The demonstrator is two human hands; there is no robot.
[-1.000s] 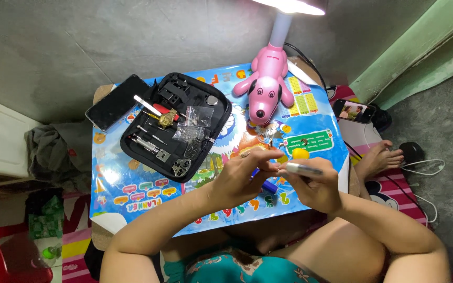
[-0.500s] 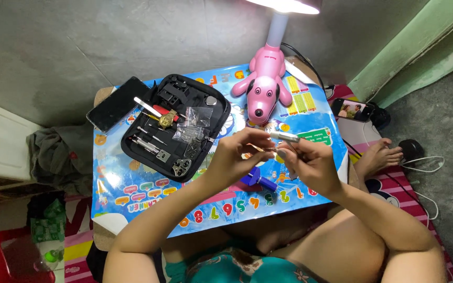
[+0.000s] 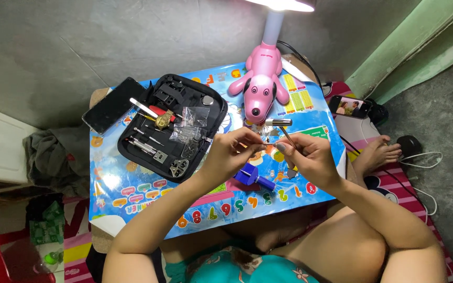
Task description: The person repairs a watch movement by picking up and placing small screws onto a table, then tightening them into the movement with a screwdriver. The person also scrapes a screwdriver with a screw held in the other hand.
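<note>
Head view: both hands are raised to mid-frame since a second ago, off the blue tool (image 3: 255, 177) now left lying on the printed mat (image 3: 132, 183) at lower centre. A slim metal tool (image 3: 281, 126) is pinched in the right hand (image 3: 305, 157); the left hand (image 3: 232, 152) is closed narrowly on something too small to identify. The open black tool case (image 3: 171, 126) is kept at upper left, the pink dog lamp (image 3: 260, 84) at upper centre.

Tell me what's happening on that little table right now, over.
Left hand and right hand meet over table, pinching a small metal tool. Blue tool lies beneath. Nothing blocking.

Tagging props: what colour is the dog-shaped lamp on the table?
Pink, with dark eyes and nose: the dog-shaped lamp shows best in the head view.
</note>
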